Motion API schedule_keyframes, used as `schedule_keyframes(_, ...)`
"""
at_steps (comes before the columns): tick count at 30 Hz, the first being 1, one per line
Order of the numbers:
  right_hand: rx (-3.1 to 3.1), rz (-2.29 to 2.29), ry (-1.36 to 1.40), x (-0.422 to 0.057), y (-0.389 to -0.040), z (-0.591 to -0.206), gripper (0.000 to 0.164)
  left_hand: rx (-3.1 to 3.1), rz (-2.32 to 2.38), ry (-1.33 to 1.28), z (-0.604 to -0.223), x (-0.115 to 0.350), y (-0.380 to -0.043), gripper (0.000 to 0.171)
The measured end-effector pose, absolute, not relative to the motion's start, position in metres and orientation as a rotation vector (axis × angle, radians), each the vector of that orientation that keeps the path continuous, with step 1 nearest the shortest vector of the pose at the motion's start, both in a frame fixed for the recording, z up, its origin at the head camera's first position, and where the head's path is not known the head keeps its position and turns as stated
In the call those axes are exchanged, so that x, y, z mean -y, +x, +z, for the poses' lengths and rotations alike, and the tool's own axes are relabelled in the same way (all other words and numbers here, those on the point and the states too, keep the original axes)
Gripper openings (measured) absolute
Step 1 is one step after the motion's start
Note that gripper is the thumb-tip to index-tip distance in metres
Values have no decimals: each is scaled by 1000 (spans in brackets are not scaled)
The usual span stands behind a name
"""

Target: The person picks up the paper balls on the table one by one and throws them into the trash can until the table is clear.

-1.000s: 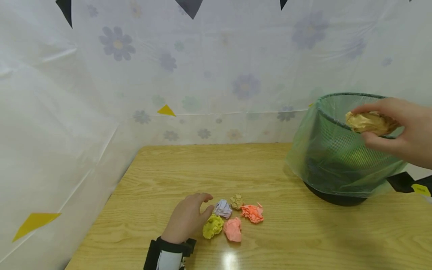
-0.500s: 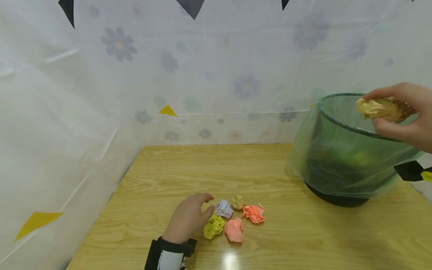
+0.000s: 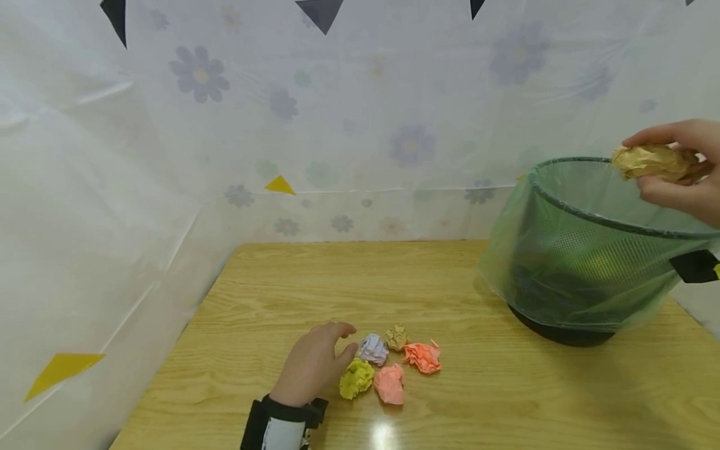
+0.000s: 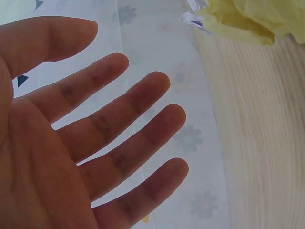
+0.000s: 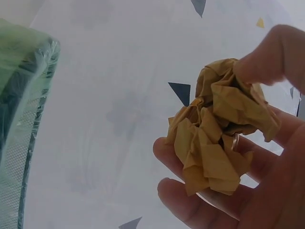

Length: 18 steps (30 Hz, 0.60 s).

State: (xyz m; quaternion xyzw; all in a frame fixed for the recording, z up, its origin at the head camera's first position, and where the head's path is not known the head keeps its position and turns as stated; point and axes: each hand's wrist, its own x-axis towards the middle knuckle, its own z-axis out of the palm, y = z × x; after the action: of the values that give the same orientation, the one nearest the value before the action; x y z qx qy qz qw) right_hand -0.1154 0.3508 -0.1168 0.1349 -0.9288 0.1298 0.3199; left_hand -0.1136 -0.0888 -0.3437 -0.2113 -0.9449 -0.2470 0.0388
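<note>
My right hand (image 3: 689,169) pinches a crumpled ball of tan paper (image 3: 652,162) between thumb and fingers, over the rim of a mesh wastebasket (image 3: 585,215). A translucent green bag (image 3: 506,250) lines the basket and hangs down outside it. The right wrist view shows the tan paper ball (image 5: 217,129) with thumb on one side and fingers on the other. My left hand (image 3: 315,362) is held low by the table, fingers relaxed and holding nothing, as the left hand (image 4: 95,124) in its wrist view confirms. Beside it lies a crumpled yellow paper ball (image 3: 356,379).
Close to the yellow ball lie crumpled paper balls: lavender (image 3: 374,349), small tan (image 3: 396,337), orange (image 3: 423,357) and pink (image 3: 389,384). The wooden table (image 3: 281,281) meets a flowered plastic sheet (image 3: 349,125) at the back. Something yellow shows through the basket's mesh.
My right hand has risen and moved right with the tan paper ball, from in front of the basket's rim to above it. The left hand stays put.
</note>
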Motion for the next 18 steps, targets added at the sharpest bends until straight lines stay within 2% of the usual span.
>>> schedule_keyframes(18, 2461, 308, 266, -380, -137, -109, 52, 2890, -768, -648, -342, 88, -113, 27)
